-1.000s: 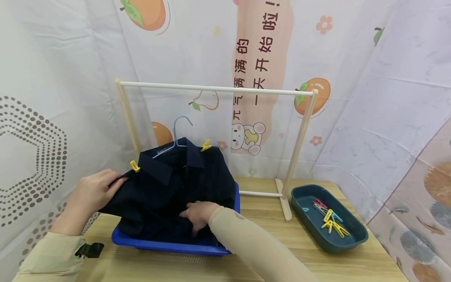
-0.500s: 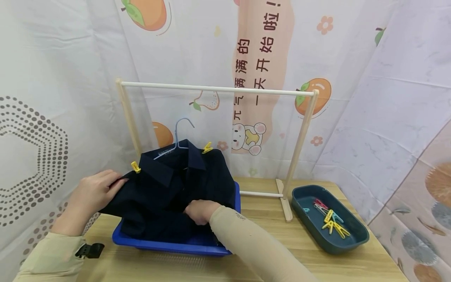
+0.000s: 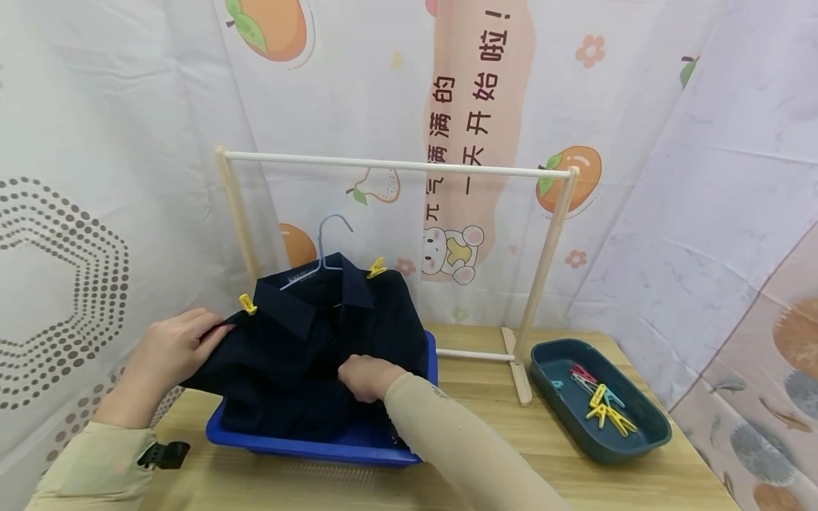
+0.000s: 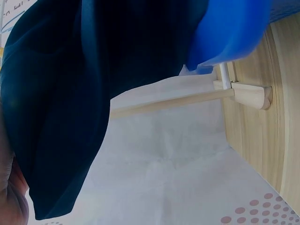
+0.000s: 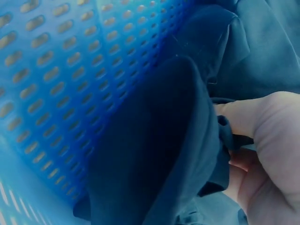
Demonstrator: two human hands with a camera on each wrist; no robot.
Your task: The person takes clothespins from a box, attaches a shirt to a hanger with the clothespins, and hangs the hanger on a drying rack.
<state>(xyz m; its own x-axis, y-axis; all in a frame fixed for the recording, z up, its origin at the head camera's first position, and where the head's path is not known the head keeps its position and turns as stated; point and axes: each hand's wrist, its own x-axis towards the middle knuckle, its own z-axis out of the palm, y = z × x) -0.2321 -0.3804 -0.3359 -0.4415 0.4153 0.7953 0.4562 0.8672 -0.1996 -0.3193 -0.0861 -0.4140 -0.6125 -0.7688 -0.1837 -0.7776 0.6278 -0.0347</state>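
A dark navy shirt [image 3: 275,362] with a collar lies on a light blue wire hanger [image 3: 322,245], its lower part inside a blue perforated basket [image 3: 307,448]. One yellow clothespin [image 3: 247,304] clips the left shoulder, another yellow clothespin [image 3: 376,267] the right. My left hand [image 3: 179,344] grips the shirt's left sleeve; in the left wrist view the sleeve [image 4: 56,140] hangs down. My right hand [image 3: 367,377] pinches a fold of the shirt over the basket, and the right wrist view shows thumb and fingers curled on the dark cloth [image 5: 164,145].
A wooden rack with a white top bar [image 3: 396,165] stands behind the basket. To the right, a dark green tray [image 3: 556,397] holds several loose clothespins [image 3: 601,404]. Patterned cloth hangs behind and at both sides of the wooden table [image 3: 473,426].
My right hand has gone from spread fingers on the shirt to a closed pinch on its fabric, lifting slightly. The left hand keeps its hold on the sleeve.
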